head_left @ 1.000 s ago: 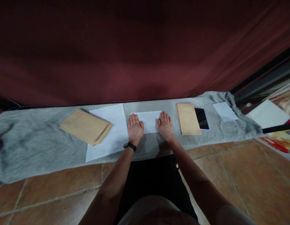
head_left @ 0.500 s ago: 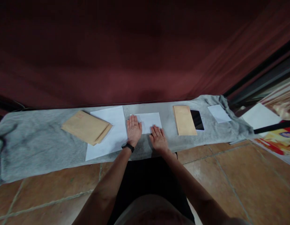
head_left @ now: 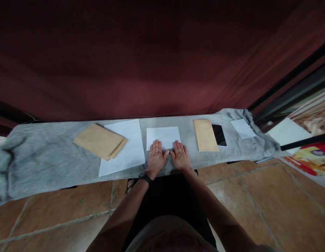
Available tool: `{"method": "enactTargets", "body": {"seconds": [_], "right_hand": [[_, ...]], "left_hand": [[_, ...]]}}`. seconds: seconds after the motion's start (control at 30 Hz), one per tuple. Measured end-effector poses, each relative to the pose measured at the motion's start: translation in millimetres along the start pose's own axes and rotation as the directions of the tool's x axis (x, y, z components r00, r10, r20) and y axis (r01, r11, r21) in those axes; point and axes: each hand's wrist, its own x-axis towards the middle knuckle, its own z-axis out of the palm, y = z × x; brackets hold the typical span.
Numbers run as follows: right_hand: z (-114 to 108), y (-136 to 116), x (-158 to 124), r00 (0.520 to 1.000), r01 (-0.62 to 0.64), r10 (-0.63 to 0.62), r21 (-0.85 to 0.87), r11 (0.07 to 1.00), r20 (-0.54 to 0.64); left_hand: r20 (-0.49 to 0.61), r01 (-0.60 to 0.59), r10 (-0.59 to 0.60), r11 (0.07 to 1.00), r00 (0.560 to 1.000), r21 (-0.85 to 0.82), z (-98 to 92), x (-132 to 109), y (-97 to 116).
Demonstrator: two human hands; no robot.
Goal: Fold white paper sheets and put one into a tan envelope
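A white sheet of paper (head_left: pixel 163 135), seemingly folded, lies flat on the grey cloth in front of me. My left hand (head_left: pixel 156 158) rests palm down with its fingertips on the sheet's near edge, left of the middle. On the same edge, toward the right corner, lie the fingertips of my right hand (head_left: pixel 181 156). Both hands are flat, fingers stretched out, thumbs almost meeting. Neither one grips anything. A dark band circles my left wrist.
Brown envelopes (head_left: pixel 98 140) lie on larger white paper (head_left: pixel 134 143) at the left. To the right are another stack of brown envelopes (head_left: pixel 206 136), a dark-screened phone (head_left: pixel 220 135) and a small white sheet (head_left: pixel 243 128). Grey cloth (head_left: pixel 47 157) covers the narrow surface against a dark red wall.
My left hand has slid from the left end of the sheet toward its near edge, closer to the right hand. My right hand has shifted slightly right.
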Motion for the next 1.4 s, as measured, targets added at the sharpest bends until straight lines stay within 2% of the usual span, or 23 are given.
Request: {"method": "enactTargets", "body": {"seconds": [0.13, 0.37, 0.57, 0.67, 0.8, 0.9, 1.0, 1.23, 1.3, 1.4], "right_hand": [[3, 5, -5, 0.998, -0.031, 0.031, 0.000, 1.000, -0.058], [3, 7, -11, 0.989, -0.090, 0.086, -0.026, 0.996, -0.120], [0, 10, -12, 0.986, -0.128, 0.124, -0.034, 0.991, -0.111], [-4, 8, -10, 0.987, -0.123, 0.120, -0.022, 0.992, -0.103], [-8, -4, -5, 0.999, 0.049, -0.048, 0.040, 0.998, -0.025], [-7, -13, -3, 0.990, 0.125, -0.129, 0.069, 0.990, 0.053], [-5, -12, -5, 0.993, 0.099, -0.102, 0.055, 0.994, 0.062], [-6, 6, -15, 1.000, 0.002, -0.001, 0.009, 1.000, -0.028], [-6, 6, -16, 0.999, -0.007, 0.008, 0.011, 1.000, -0.038], [-6, 5, -16, 0.999, -0.013, 0.014, 0.016, 1.000, -0.042]], "left_hand": [[-0.060, 0.061, -0.060, 0.998, 0.996, 0.008, 1.5, -10, -6], [-0.120, 0.148, -0.147, 0.989, 0.982, 0.005, 4.6, -18, -2], [-0.158, 0.197, -0.193, 0.980, 0.968, 0.012, 2.0, -27, -1], [-0.137, 0.142, -0.139, 0.990, 0.981, 0.018, -1.8, -31, 2], [-0.041, -0.023, 0.022, 1.000, 0.999, -0.007, -2.2, -31, 12], [0.019, -0.046, 0.046, 0.999, 0.999, -0.014, 1.1, -29, 18], [0.003, 0.009, -0.009, 1.000, 1.000, 0.002, 2.9, -28, 16], [-0.127, 0.168, -0.165, 0.986, 0.978, 0.011, 1.0, -24, 3], [-0.119, 0.165, -0.164, 0.986, 0.979, 0.005, 1.5, -17, 5], [-0.019, 0.070, -0.071, 0.997, 0.997, -0.021, 3.6, -3, 13]]}}
